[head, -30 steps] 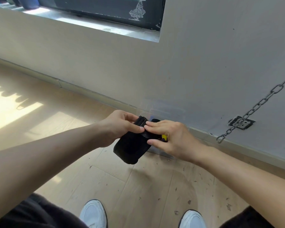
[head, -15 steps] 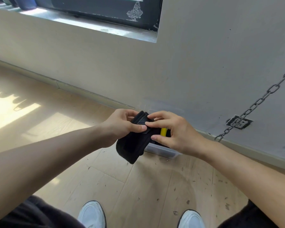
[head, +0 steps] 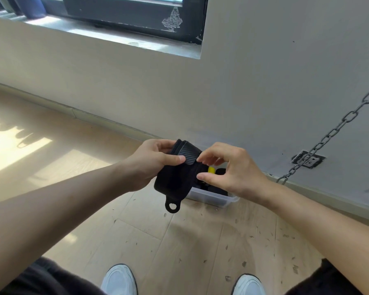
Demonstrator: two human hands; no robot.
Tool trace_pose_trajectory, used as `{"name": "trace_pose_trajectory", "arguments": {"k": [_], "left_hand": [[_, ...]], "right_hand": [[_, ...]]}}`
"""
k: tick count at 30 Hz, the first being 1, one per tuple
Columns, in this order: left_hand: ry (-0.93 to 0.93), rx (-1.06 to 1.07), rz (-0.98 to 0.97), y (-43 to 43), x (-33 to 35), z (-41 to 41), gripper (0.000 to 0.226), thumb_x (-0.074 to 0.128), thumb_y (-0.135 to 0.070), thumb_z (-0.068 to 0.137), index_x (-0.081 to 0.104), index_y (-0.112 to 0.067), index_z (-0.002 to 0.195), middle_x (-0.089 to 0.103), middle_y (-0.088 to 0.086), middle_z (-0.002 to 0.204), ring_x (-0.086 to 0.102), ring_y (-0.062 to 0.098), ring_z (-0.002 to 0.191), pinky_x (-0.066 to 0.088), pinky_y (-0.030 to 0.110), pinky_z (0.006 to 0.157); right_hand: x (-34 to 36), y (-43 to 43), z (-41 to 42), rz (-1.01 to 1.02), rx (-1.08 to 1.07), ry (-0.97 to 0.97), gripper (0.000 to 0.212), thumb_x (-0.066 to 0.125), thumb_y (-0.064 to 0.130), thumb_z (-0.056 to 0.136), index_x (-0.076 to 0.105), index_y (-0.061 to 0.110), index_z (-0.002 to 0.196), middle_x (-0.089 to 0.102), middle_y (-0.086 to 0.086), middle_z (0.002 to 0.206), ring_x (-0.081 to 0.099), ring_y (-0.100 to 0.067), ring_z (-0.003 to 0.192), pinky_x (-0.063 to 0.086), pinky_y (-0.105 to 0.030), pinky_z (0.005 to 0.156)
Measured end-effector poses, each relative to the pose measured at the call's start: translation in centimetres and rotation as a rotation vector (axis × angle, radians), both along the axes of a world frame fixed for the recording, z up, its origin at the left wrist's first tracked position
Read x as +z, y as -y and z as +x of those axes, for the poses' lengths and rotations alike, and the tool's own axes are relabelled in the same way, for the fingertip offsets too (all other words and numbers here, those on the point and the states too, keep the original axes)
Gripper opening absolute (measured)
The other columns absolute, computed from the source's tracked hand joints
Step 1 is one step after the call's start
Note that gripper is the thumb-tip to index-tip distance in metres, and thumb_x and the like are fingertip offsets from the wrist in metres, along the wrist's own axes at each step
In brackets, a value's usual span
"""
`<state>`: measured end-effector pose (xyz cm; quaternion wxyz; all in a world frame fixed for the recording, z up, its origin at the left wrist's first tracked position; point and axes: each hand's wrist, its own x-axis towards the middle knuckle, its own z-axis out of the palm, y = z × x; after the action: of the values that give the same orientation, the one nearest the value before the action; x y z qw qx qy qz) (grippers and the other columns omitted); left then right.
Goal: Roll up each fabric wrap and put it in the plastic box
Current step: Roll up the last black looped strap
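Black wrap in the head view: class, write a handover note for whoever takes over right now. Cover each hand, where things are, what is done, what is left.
Left hand grips the rolled wrap, thumb on its ribbed flap.
Right hand pinches the flap's free end.
A loop hangs below the roll.
Plastic box sits on the floor beyond the hands, holding dark items and something yellow.
Done: wrap rolled.
Left: close the flap, drop the roll into the box.
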<state>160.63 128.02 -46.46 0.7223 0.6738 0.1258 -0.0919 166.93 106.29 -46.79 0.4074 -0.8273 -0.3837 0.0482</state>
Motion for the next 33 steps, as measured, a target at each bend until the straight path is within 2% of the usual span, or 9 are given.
{"name": "trace_pose_trajectory", "arguments": {"k": [4,8,11,14,19,23,25,30,33], "left_hand": [[0.028,0.042,-0.101,0.0,0.1,0.1,0.037,0.062,0.007,0.094,0.063,-0.002,0.13,0.072,0.016,0.123,0.072,0.03,0.11,0.061,0.036,0.085],[0.054,0.034,-0.154,0.1,0.3,0.0,0.037,0.06,0.006,0.096,0.061,-0.002,0.132,0.071,0.017,0.125,0.071,0.031,0.113,0.061,0.037,0.089],[0.038,-0.078,-0.005,0.1,0.8,-0.3,0.035,0.063,-0.004,0.097,0.064,-0.01,0.131,0.074,0.012,0.121,0.072,0.028,0.111,0.06,0.038,0.09],[0.003,-0.259,0.175,-0.1,1.3,-0.9,0.033,0.069,-0.01,0.096,0.069,-0.017,0.128,0.076,0.008,0.117,0.073,0.024,0.109,0.057,0.039,0.095],[-0.005,-0.319,0.369,-0.1,1.7,-1.5,0.009,0.075,-0.01,0.091,0.074,-0.017,0.097,0.074,0.004,0.09,0.066,0.013,0.082,0.05,0.028,0.076],[0.031,-0.181,0.327,0.4,2.1,-1.3,0.004,0.074,-0.01,0.092,0.073,-0.013,0.091,0.075,0.005,0.083,0.068,0.014,0.075,0.053,0.022,0.064],[0.032,-0.099,0.29,0.5,2.1,-1.2,0.007,0.072,-0.01,0.093,0.072,-0.006,0.098,0.074,0.007,0.082,0.068,0.014,0.072,0.053,0.02,0.06],[0.035,0.107,0.2,0.2,2.1,-0.9,0.022,0.069,-0.018,0.097,0.067,0.0,0.11,0.074,0.007,0.088,0.07,0.013,0.065,0.054,0.019,0.059],[0.028,0.117,0.17,0.2,2.2,-0.8,0.028,0.067,-0.021,0.098,0.065,-0.003,0.119,0.075,0.015,0.098,0.072,0.015,0.072,0.055,0.02,0.061]], "right_hand": [[-0.4,-0.8,-1.2,0.047,-0.182,-0.268,0.043,0.091,0.025,0.071,0.063,0.027,0.103,0.07,0.001,0.085,0.07,-0.011,0.074,0.056,-0.024,0.068],[-0.8,-1.4,-1.7,0.199,-0.202,-0.486,0.039,0.082,0.01,0.082,0.058,0.025,0.109,0.073,-0.012,0.081,0.074,-0.02,0.072,0.062,-0.036,0.072],[0.0,-1.6,-1.4,0.375,-0.227,-0.613,0.024,0.073,-0.004,0.087,0.063,0.009,0.105,0.065,-0.027,0.079,0.071,-0.025,0.071,0.06,-0.033,0.067],[0.5,-1.3,-0.5,0.44,-0.311,-0.649,0.016,0.071,-0.004,0.089,0.066,0.007,0.1,0.065,-0.016,0.075,0.07,-0.023,0.072,0.06,-0.033,0.066],[0.7,-0.6,0.5,0.461,-0.378,-0.812,0.009,0.07,0.0,0.091,0.066,0.004,0.099,0.071,-0.014,0.085,0.072,-0.022,0.074,0.059,-0.03,0.068],[1.1,-0.6,0.6,0.269,-0.321,-0.807,0.019,0.068,0.028,0.096,0.067,0.01,0.101,0.07,-0.013,0.081,0.068,-0.021,0.064,0.058,-0.031,0.06],[1.7,-0.5,0.6,0.207,-0.275,-0.753,0.028,0.071,0.036,0.091,0.066,0.014,0.108,0.073,-0.015,0.082,0.07,-0.024,0.068,0.062,-0.036,0.066],[2.1,0.0,-0.1,0.139,-0.02,-0.696,0.059,0.078,0.002,0.083,0.056,0.02,0.135,0.071,-0.009,0.081,0.069,-0.019,0.075,0.057,-0.035,0.078],[1.8,-0.3,-0.2,0.155,-0.011,-0.627,0.058,0.075,-0.009,0.082,0.06,0.018,0.131,0.067,-0.006,0.075,0.067,-0.018,0.071,0.057,-0.035,0.079]]}}
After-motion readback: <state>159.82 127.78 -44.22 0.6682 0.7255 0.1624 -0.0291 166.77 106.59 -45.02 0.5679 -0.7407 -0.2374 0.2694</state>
